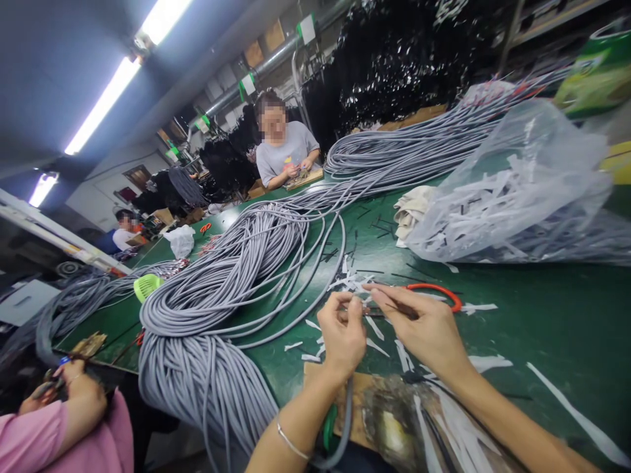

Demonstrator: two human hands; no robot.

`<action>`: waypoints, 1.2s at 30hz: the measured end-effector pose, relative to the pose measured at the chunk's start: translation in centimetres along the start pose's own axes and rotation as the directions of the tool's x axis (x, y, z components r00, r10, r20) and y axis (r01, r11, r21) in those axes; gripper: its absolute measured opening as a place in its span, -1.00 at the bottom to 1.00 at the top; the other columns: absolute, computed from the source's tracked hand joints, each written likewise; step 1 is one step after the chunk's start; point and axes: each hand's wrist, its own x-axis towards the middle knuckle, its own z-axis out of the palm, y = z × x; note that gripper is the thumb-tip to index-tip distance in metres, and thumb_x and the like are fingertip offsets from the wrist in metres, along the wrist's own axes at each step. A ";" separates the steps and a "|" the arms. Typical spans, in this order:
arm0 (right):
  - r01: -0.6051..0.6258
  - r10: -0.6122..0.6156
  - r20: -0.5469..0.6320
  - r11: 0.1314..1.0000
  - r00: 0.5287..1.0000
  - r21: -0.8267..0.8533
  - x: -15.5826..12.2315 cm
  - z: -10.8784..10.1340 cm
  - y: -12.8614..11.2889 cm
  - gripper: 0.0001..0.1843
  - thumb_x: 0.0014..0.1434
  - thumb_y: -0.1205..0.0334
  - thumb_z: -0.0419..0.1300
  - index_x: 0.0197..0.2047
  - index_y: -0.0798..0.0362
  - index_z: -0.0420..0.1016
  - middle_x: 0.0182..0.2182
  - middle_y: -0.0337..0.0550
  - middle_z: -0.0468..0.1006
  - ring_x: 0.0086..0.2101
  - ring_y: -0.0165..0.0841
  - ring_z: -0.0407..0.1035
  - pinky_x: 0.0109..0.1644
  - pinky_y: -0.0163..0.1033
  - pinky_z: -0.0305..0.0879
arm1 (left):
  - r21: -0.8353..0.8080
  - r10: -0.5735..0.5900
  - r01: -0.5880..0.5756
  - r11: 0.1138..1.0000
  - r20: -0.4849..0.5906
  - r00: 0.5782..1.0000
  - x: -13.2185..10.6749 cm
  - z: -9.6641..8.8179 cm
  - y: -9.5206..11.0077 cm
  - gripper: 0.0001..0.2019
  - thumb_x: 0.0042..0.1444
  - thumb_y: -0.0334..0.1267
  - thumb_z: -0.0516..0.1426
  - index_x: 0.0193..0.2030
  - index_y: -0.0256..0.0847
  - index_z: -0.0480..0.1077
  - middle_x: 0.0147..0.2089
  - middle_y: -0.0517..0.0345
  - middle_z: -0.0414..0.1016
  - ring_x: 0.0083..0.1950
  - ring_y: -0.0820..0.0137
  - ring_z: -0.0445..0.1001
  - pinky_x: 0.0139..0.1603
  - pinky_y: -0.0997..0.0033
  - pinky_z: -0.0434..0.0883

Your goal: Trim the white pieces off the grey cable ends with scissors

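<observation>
Head view, lower centre: left hand [345, 335] has its grip closed on grey cable [348, 414], probably springy, best pinched near its end; right hand [428, 322], I can't tell.

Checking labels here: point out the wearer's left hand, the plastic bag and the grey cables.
Left hand [344, 337], head view: near thumb base.
Plastic bag [566, 154], head view: upper wall.
Grey cables [211, 286], head view: large central coil.
</observation>
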 end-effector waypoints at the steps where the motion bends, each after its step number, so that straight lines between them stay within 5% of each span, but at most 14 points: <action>1: -0.031 0.031 0.017 0.999 0.999 0.027 0.1 0.0 0.1 -0.74 0.03 0.11 0.14 -0.36 0.04 0.61 -0.37 -0.12 0.63 -0.42 -0.30 0.52 -0.35 -0.30 0.47 | -0.010 0.005 -0.004 1.000 0.031 0.999 0.0 -0.1 -0.1 -0.53 -0.10 0.20 0.16 -0.46 -0.22 0.23 -0.72 0.41 0.12 -0.78 0.66 0.02 -0.78 0.62 -0.05; 4: -0.130 0.124 0.062 0.986 0.990 0.101 0.3 -0.2 0.6 -0.67 0.00 -0.02 0.17 -0.43 0.06 0.60 -0.42 -0.07 0.62 -0.44 -0.27 0.51 -0.40 -0.28 0.46 | -0.089 -0.030 0.048 0.995 0.196 0.980 0.3 -0.5 -0.2 -0.52 -0.10 0.23 0.15 -0.38 -0.19 0.20 -0.76 0.48 0.02 -0.78 0.65 -0.03 -0.77 0.63 -0.10; 9: -0.166 0.157 0.084 0.980 0.984 0.113 0.7 -0.3 1.1 -0.54 -0.07 -0.19 0.18 -0.52 0.07 0.55 -0.49 -0.05 0.60 -0.48 -0.26 0.48 -0.43 -0.27 0.44 | -0.282 -0.154 0.313 0.907 0.469 0.870 1.0 -1.1 0.7 -0.50 -0.22 0.13 0.28 -0.41 -0.20 0.17 -0.67 0.46 -0.04 -0.72 0.67 -0.12 -0.75 0.67 -0.24; 14: -0.154 0.148 0.081 0.985 0.986 0.074 0.7 -0.3 0.9 -0.60 -0.05 -0.12 0.15 -0.53 0.07 0.51 -0.53 -0.08 0.58 -0.51 -0.28 0.47 -0.44 -0.28 0.44 | -0.465 -0.250 0.399 0.790 0.350 0.903 1.0 -1.1 1.8 -0.46 -0.31 0.04 0.34 -0.42 -0.19 0.10 -0.46 0.35 0.17 -0.69 0.72 -0.01 -0.75 0.71 -0.23; 18: -0.126 0.125 0.039 0.992 0.991 0.020 0.7 -0.4 0.8 -0.70 -0.05 0.00 0.15 -0.55 0.06 0.48 -0.57 -0.12 0.57 -0.55 -0.30 0.46 -0.47 -0.30 0.42 | -0.342 -0.230 0.282 0.896 0.186 0.955 0.6 -0.8 1.5 -0.46 -0.35 -0.06 0.36 -0.33 -0.16 0.14 -0.32 0.34 0.26 -0.71 0.75 0.08 -0.78 0.72 -0.16; 23: -0.100 0.100 -0.005 0.995 0.995 -0.029 0.6 -0.6 0.6 -0.71 -0.03 0.02 0.15 -0.55 0.06 0.49 -0.58 -0.13 0.55 -0.57 -0.33 0.44 -0.51 -0.33 0.38 | 0.033 -0.220 0.218 0.975 0.111 0.969 0.4 -0.8 0.8 -0.60 -0.27 -0.04 0.30 -0.45 -0.30 0.29 -0.64 0.34 0.26 -0.75 0.67 0.11 -0.75 0.64 0.01; 27: -0.163 0.160 0.057 0.986 0.985 0.045 0.3 -0.4 0.4 -0.62 -0.10 -0.08 0.24 -0.40 0.09 0.57 -0.53 -0.10 0.58 -0.57 -0.31 0.45 -0.53 -0.30 0.41 | -0.010 -0.189 0.192 0.981 0.124 0.974 0.4 -0.9 1.0 -0.52 -0.30 0.11 0.28 -0.53 -0.33 0.32 -0.73 0.35 0.18 -0.74 0.66 0.08 -0.73 0.62 -0.03; 30: -0.166 0.157 0.077 0.978 0.985 0.126 0.2 -0.4 0.2 -0.61 -0.11 -0.09 0.25 -0.38 0.07 0.59 -0.49 -0.08 0.60 -0.52 -0.28 0.48 -0.47 -0.25 0.46 | -0.128 -0.260 0.297 0.946 0.241 0.935 0.5 -1.0 1.0 -0.46 -0.40 0.16 0.31 -0.57 -0.33 0.29 -0.67 0.31 0.20 -0.73 0.70 0.04 -0.73 0.63 -0.12; 36: -0.036 0.031 0.052 0.995 0.998 0.098 0.0 -0.7 -0.3 -0.78 -0.04 0.12 0.19 -0.35 -0.02 0.61 -0.52 -0.16 0.60 -0.53 -0.32 0.48 -0.47 -0.30 0.45 | -0.250 -0.295 0.486 0.838 0.541 0.788 1.0 -1.9 0.9 -0.48 -0.35 0.10 0.35 -0.60 -0.35 0.28 -0.72 0.39 0.05 -0.77 0.77 -0.12 -0.76 0.65 -0.27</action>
